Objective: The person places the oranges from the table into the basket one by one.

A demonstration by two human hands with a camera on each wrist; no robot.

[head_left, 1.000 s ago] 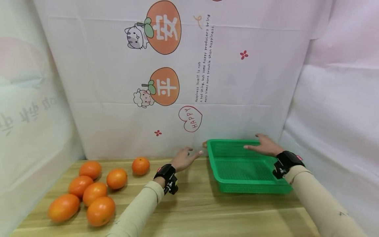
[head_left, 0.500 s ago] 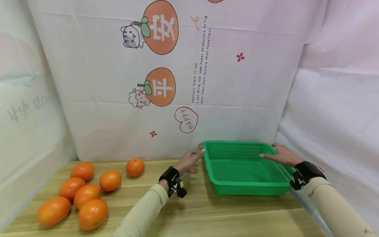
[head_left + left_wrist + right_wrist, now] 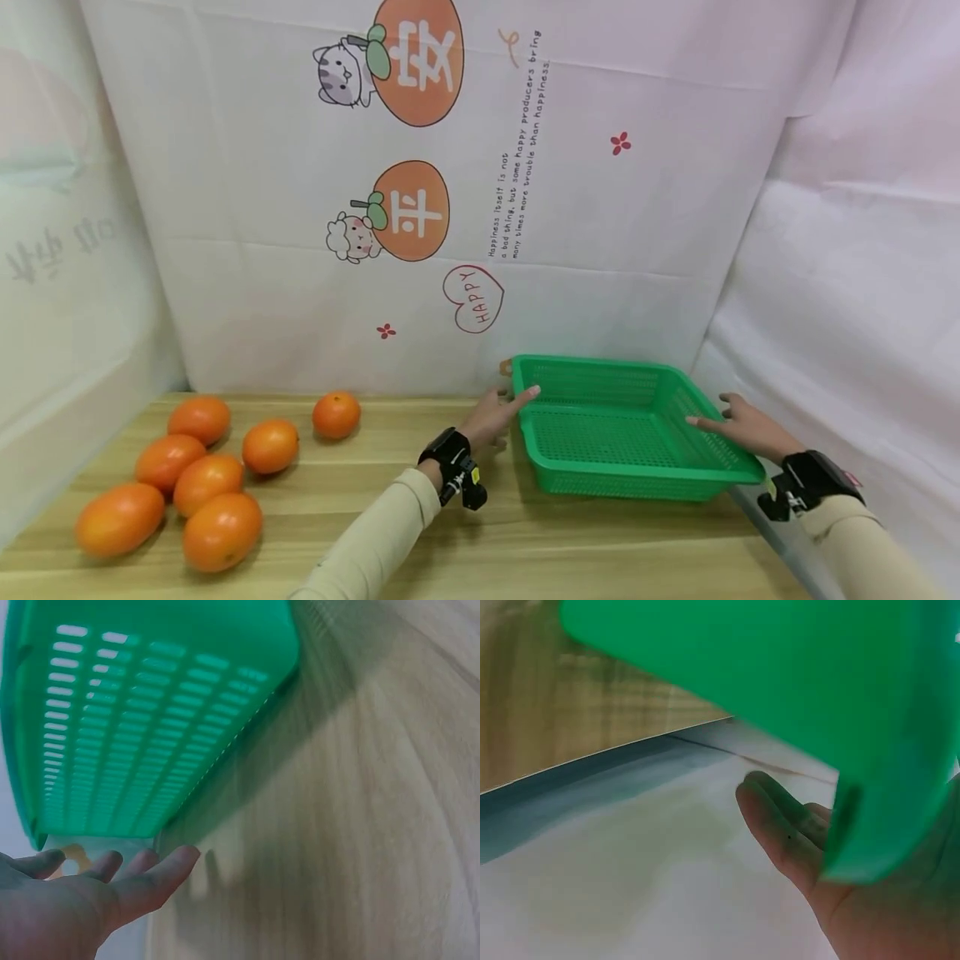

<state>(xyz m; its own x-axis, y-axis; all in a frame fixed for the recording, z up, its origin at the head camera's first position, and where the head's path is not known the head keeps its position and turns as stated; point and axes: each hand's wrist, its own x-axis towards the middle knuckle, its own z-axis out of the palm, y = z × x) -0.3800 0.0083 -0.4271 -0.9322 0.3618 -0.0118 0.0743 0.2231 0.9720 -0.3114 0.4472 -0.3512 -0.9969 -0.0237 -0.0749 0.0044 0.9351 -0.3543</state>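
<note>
A green perforated plastic basket [image 3: 615, 486] stands at the right of the wooden table, its right end reaching the table's edge. My left hand [image 3: 491, 417] is at the basket's left side, thumb overlapping the rim and the other fingers low outside. In the left wrist view, the left hand's fingers [image 3: 161, 885] extend loosely beside the slotted wall. My right hand [image 3: 750, 427] is at the right rim, thumb over the inner side. Seen from the right wrist, that hand's fingers [image 3: 780, 825] point straight along the outside, partly covered by the rim.
Several oranges [image 3: 222, 532] lie at the table's left, one orange [image 3: 336, 415] apart near the back. White printed cloth [image 3: 570, 208] hangs behind and at both sides. A small tan piece [image 3: 506, 367] shows behind the basket's back left corner.
My left hand has moved right, up to the basket's left rim. The right hand has shifted right and down, from over the basket's inside to its right rim.
</note>
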